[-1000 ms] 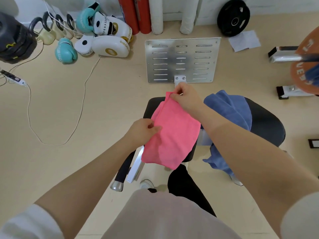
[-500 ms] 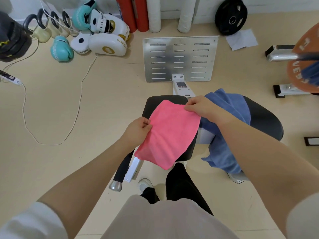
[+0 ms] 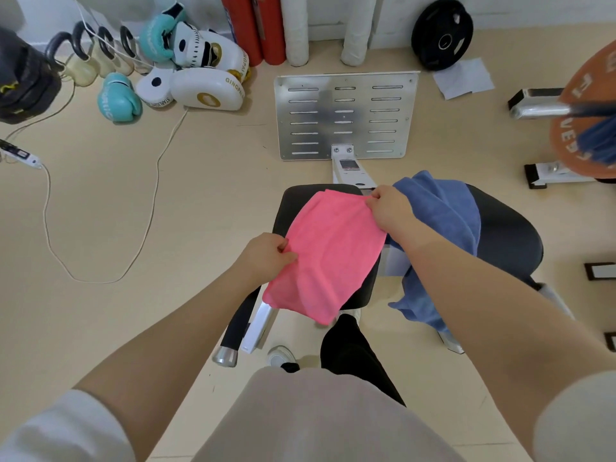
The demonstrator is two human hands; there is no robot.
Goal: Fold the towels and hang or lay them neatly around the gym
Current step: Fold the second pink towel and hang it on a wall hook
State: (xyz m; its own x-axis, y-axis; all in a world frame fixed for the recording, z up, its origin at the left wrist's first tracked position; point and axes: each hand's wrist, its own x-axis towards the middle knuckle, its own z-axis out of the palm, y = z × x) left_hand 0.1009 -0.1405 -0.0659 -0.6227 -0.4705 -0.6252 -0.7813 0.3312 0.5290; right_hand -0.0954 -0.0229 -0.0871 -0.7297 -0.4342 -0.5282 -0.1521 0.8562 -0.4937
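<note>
Over the black padded seat of the gym machine: one pink towel, already folded at least once by the look of it, spread between both hands above the pad, its near end hanging past the pad's front edge. Long axis: diagonal, running from the far-right corner down toward the near-left. Left hand: fingers curled, pinching the towel's left edge about midway along. Right hand: fingers curled, pinching the far right corner, farther from the body than the left. Hands apart, the cloth held loosely between them with some slack and rippling near the right grip. Blue towel: unfolded, draped over the adjoining black pad just to the right, passing under the right forearm, nearer the right hand. Judgement: the next fold or laying-down turns on this diagonal; the far corner in the right hand would travel toward the near hanging end, or both hands would lower the cloth flat on the seat directly beneath. Slotted metal footplate lies beyond the seat on the floor.
</note>
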